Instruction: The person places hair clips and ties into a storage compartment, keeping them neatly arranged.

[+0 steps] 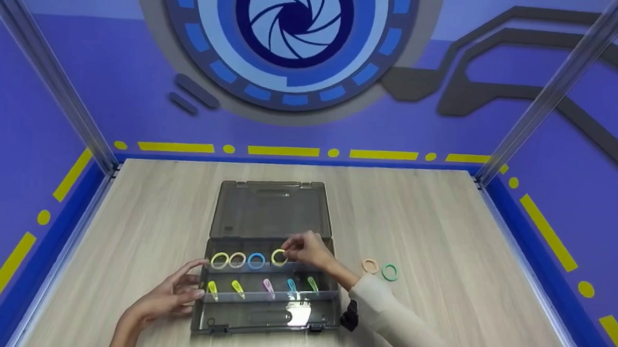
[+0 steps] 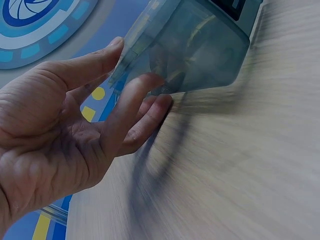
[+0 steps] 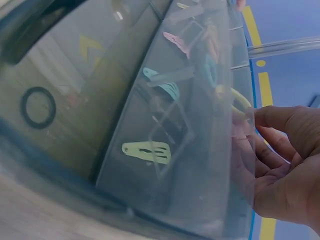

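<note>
A smoky see-through compartment box (image 1: 251, 318) lies with its lid (image 1: 273, 211) folded back. My right hand (image 1: 308, 249) pinches a yellow hair tie (image 1: 279, 257) between thumb and fingertips, over the back row. Left of it in that row stand a yellow hair tie (image 1: 219, 260), a beige one (image 1: 237, 260) and a blue one (image 1: 256, 260). The middle row holds several snap hair clips, among them a pink clip (image 1: 268, 288) and a light green clip (image 3: 147, 152). My left hand (image 1: 169, 295) is at the box's left side wall, its loosely bent fingers against it in the left wrist view (image 2: 95, 110).
Right of the box, an orange-beige hair tie (image 1: 370, 266) and a green hair tie (image 1: 390, 272) lie on the wooden table (image 1: 429, 218). A small black object (image 1: 350, 315) sits beside the box's right front corner. Blue panels (image 1: 66, 99) enclose the table at the back and sides.
</note>
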Available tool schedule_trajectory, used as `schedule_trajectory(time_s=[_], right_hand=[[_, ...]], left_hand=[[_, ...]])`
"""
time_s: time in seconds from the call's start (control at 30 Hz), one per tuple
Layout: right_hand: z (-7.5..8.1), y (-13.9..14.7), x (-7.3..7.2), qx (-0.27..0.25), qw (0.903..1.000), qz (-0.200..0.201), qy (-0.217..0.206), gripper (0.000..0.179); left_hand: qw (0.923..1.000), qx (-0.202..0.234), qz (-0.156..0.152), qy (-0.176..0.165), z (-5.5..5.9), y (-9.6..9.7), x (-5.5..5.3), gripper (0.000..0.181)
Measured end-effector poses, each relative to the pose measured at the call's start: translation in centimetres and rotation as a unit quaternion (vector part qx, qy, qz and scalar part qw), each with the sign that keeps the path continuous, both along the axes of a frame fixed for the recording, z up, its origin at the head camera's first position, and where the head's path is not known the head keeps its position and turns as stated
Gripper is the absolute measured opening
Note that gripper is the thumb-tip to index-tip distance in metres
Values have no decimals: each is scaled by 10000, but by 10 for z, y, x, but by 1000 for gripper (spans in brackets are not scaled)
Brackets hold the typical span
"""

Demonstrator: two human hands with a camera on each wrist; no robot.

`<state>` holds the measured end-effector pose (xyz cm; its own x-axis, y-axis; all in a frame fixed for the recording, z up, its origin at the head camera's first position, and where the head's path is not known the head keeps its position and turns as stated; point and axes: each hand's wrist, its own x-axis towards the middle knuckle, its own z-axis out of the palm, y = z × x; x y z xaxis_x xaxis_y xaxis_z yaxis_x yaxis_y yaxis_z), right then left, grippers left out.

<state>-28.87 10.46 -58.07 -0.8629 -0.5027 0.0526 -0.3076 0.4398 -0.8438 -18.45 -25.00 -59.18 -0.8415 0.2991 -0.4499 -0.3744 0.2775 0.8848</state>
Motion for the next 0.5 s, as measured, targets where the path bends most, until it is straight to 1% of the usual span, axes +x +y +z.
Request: schedule_trajectory(time_s=[0.13, 0.27, 0.43, 0.5], right_hand=[[-5, 0, 2, 231, 9993, 85, 268, 8], [-7, -1, 3, 398, 9983, 88, 417, 8], [-6, -6, 2, 575, 9980, -100, 241, 8], [-6, -8, 1, 598, 9978, -127, 244, 8]], left_hand=[[10000, -36, 48, -63, -1, 2, 1, 80], [9999, -27, 66, -98, -1, 3, 1, 81], [10000, 45, -16, -15, 0, 0, 0, 80], [10000, 38, -26, -1, 0, -1, 0, 79]])
